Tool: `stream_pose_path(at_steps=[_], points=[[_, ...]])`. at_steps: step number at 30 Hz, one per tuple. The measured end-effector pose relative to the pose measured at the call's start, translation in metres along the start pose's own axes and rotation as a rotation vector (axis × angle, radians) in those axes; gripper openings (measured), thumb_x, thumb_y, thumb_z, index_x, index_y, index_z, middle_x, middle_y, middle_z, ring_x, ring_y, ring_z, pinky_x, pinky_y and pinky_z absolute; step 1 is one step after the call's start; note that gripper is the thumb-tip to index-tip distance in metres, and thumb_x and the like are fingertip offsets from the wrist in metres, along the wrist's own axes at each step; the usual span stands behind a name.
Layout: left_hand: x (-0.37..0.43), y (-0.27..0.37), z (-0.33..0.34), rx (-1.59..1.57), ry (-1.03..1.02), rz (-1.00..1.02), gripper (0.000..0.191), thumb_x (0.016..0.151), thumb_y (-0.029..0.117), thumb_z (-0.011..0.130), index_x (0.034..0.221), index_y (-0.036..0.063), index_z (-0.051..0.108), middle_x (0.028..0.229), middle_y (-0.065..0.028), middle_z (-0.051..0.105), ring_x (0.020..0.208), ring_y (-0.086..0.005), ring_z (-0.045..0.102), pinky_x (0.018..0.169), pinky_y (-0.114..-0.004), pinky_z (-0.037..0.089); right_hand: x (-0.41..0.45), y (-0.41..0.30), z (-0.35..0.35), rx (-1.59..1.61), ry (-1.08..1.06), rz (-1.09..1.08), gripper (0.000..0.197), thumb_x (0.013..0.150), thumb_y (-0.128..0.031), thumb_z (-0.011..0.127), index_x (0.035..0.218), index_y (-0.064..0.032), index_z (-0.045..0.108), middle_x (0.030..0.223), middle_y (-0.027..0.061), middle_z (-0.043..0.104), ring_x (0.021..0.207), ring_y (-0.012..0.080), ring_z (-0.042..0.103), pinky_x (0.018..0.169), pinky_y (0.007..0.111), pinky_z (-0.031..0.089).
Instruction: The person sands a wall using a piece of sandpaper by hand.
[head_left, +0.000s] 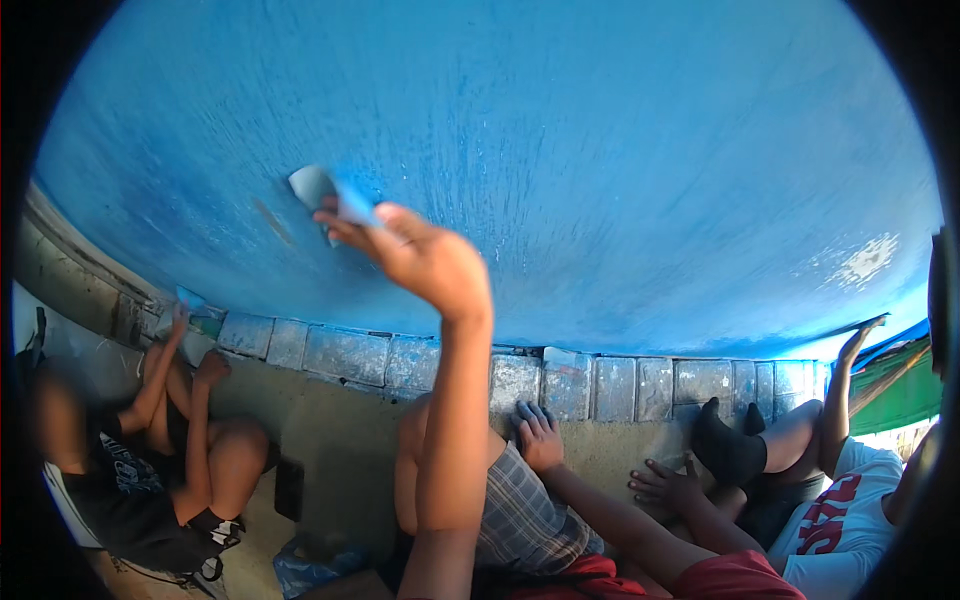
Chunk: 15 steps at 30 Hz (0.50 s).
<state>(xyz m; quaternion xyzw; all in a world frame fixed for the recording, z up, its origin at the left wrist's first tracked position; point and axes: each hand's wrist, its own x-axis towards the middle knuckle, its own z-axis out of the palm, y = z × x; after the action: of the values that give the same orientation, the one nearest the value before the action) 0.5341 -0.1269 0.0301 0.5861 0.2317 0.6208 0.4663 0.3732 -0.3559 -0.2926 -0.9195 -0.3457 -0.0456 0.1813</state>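
Observation:
My raised left hand (431, 259) grips a folded grey-white sheet (311, 187), which looks like sandpaper, against or close to a large blue painted surface (600, 150). The sheet and fingertips are blurred, so contact is uncertain. Wet-looking streaks run over the paint around them. Lower down, my right hand (540, 439) rests beside my knee and plaid shorts, its fingers spread on the edge of the grey paving blocks (514, 381). It holds nothing visible.
At the left, a seated person in black (135, 480) holds a blue piece at the surface's lower edge. On the right, a person in a white shirt (832, 517) reaches up to the surface. A dark phone-like object (289, 489) and a blue plastic bag (315, 566) lie below.

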Motion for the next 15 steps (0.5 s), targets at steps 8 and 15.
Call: stream_pose_path(at_steps=[8, 15], points=[[0.011, 0.004, 0.007, 0.141, -0.204, 0.707, 0.048, 0.1, 0.011, 0.043, 0.146, 0.0003, 0.045, 0.156, -0.0288, 0.031, 0.146, -0.0537, 0.015, 0.117, -0.063, 0.014, 0.007, 0.005, 0.005, 0.011, 0.006, -0.014, 0.049, 0.083, -0.033, 0.066, 0.123, -0.0061, 0.057, 0.146, 0.0146, 0.049, 0.136, 0.0347, 0.044, 0.11, 0.053, 0.033], [0.001, 0.024, 0.018, 0.231, -0.406, 1.069, 0.056, 0.094, 0.008, 0.05, 0.148, 0.0239, 0.049, 0.158, -0.0062, 0.039, 0.147, -0.0407, 0.028, 0.122, -0.053, 0.015, 0.001, -0.012, 0.01, 0.014, 0.015, -0.024, 0.046, 0.085, -0.032, 0.066, 0.122, -0.0062, 0.057, 0.146, 0.0155, 0.048, 0.137, 0.0339, 0.044, 0.111, 0.053, 0.032]])
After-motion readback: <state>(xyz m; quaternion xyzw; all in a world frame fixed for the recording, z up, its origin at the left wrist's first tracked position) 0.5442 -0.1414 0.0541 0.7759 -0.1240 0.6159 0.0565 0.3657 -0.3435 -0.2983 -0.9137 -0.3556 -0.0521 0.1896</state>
